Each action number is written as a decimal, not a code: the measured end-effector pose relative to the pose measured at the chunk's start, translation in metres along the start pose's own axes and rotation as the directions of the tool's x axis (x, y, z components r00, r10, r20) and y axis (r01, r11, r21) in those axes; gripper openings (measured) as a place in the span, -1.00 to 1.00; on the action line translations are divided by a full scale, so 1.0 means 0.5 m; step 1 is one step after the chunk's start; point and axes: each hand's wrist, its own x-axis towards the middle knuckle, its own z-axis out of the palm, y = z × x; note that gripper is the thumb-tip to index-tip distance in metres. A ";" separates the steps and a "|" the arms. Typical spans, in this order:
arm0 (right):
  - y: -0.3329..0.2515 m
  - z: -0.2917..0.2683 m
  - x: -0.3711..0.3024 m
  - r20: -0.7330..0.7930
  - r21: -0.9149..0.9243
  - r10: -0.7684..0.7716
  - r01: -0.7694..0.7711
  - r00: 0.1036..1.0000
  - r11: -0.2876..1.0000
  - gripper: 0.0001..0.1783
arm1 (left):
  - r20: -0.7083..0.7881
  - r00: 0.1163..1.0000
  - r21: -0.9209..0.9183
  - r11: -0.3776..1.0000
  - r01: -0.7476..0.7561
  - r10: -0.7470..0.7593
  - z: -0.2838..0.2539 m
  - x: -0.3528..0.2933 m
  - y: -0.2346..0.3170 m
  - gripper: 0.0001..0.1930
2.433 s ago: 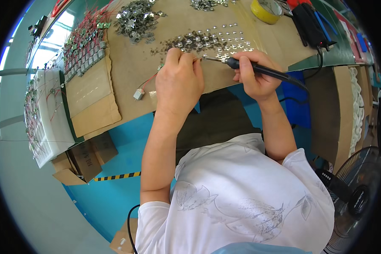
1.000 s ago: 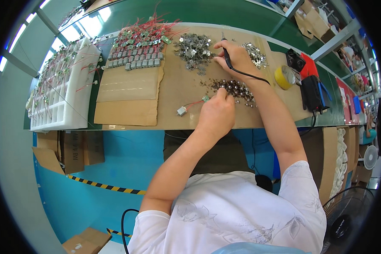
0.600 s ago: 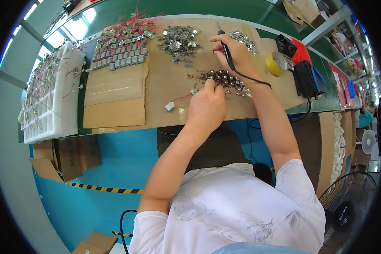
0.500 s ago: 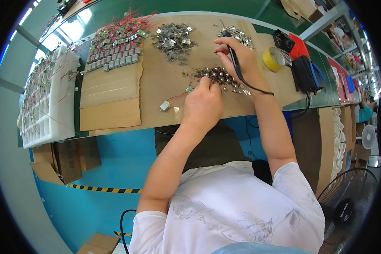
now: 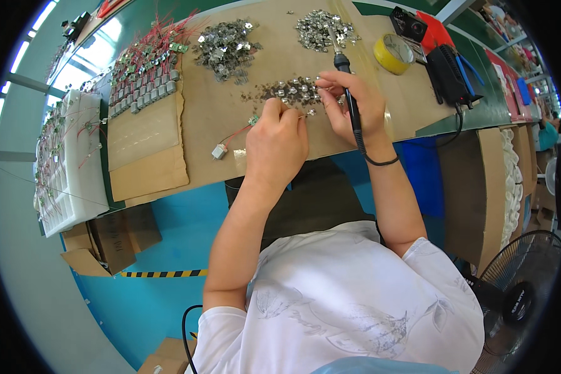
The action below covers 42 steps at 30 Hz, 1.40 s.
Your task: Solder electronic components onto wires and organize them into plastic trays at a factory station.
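My right hand (image 5: pixel 363 112) is closed around a soldering iron (image 5: pixel 353 106), its metal tip pointing away from me and its cord trailing over my wrist. The thumb and index finger of that hand are close together over a scatter of small dark bits and shiny metal parts (image 5: pixel 293 90). My left hand (image 5: pixel 275 143) is pinched shut at the near edge of this scatter; what its fingertips hold is hidden. Just left of them shows a small green circuit board (image 5: pixel 254 119), with a red wire running to a small silver motor (image 5: pixel 219 151) on the cardboard.
Two heaps of metal pieces, a left heap (image 5: pixel 224 50) and a right heap (image 5: pixel 321 31), lie farther back. Wired motors (image 5: pixel 146 93) stand in rows at left, beside a white foam tray (image 5: pixel 75 162). Yellow tape (image 5: pixel 393 54) and a black box (image 5: pixel 452 75) are at right.
My right hand has come nearer to me and closer to my left hand, bringing the soldering iron along. The left hand stays by the circuit board. The whole view has shifted.
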 end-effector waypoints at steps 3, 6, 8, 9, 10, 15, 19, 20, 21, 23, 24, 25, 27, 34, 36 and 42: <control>0.001 0.003 0.006 0.007 -0.009 -0.056 0.056 0.998 0.998 -0.57 | -0.004 1.000 -0.034 0.999 -0.009 0.009 -0.002 0.005 -0.001 -0.95; -0.011 0.015 0.012 0.022 -0.015 -0.084 0.085 0.996 0.996 -0.57 | -0.034 0.999 -0.033 0.999 -0.003 0.001 -0.044 0.002 -0.007 -0.95; -0.017 0.018 0.018 0.025 -0.021 -0.111 0.112 0.993 0.994 -0.58 | -0.063 0.998 0.009 1.000 0.026 -0.025 -0.086 0.005 -0.007 -0.93; -0.024 0.025 0.012 0.028 -0.013 -0.100 0.100 0.995 0.995 -0.61 | -0.074 0.996 0.052 0.997 0.054 -0.050 -0.112 -0.001 -0.013 -0.90; -0.025 0.019 0.006 0.028 -0.019 -0.071 0.072 0.997 0.997 -0.62 | -0.092 0.993 0.094 0.992 0.082 -0.073 -0.136 -0.003 -0.015 -0.86; 0.009 -0.009 -0.031 0.063 -0.063 -0.039 0.043 0.997 0.997 -0.61 | 0.277 0.903 0.374 0.902 0.214 -0.329 -0.200 -0.009 -0.044 -0.69; -0.001 0.004 -0.019 0.084 -0.022 -0.123 0.126 0.989 0.992 -0.63 | 0.289 0.889 0.440 0.874 0.206 -0.354 -0.207 -0.036 -0.082 -0.78; -0.007 0.007 -0.019 0.084 -0.006 -0.138 0.139 0.987 0.990 -0.63 | 0.316 0.902 0.459 0.880 0.125 -0.293 -0.207 -0.045 -0.095 -0.80; -0.010 0.006 -0.017 0.078 -0.013 -0.085 0.087 0.993 0.996 -0.64 | 0.351 0.909 0.469 0.882 0.036 -0.224 -0.213 -0.041 -0.096 -0.81; 0.003 0.002 -0.018 0.067 -0.042 -0.115 0.118 0.991 0.992 -0.62 | 0.228 0.955 0.384 0.919 0.091 -0.190 -0.230 -0.053 -0.090 -0.85; 0.007 0.007 -0.018 0.062 -0.035 -0.125 0.127 0.990 0.991 -0.62 | 0.105 0.981 0.290 0.949 0.127 -0.163 -0.249 -0.057 -0.089 -0.89; 0.011 0.006 -0.022 0.051 -0.023 -0.101 0.102 0.994 0.994 -0.62 | 0.104 0.982 0.290 0.949 0.121 -0.157 -0.273 -0.053 -0.083 -0.89; 0.009 0.008 -0.022 0.040 -0.011 -0.076 0.076 0.996 0.997 -0.61 | -0.217 0.961 0.101 0.975 0.197 -0.171 -0.342 -0.051 -0.067 -0.95; 0.001 0.003 -0.020 0.021 -0.015 -0.066 0.067 0.998 0.998 -0.65 | -0.881 0.456 0.117 0.876 0.469 -0.126 -0.658 -0.088 -0.084 -0.86; -0.005 0.002 -0.021 0.024 -0.008 -0.070 0.070 0.997 0.998 -0.65 | -0.921 0.328 0.031 0.801 0.598 -0.209 -0.736 -0.099 -0.136 -0.80; 0.009 0.009 -0.015 0.026 -0.019 -0.131 0.132 0.991 0.991 -0.63 | -0.816 0.439 0.063 0.699 0.713 -0.375 -0.824 -0.134 -0.377 -0.73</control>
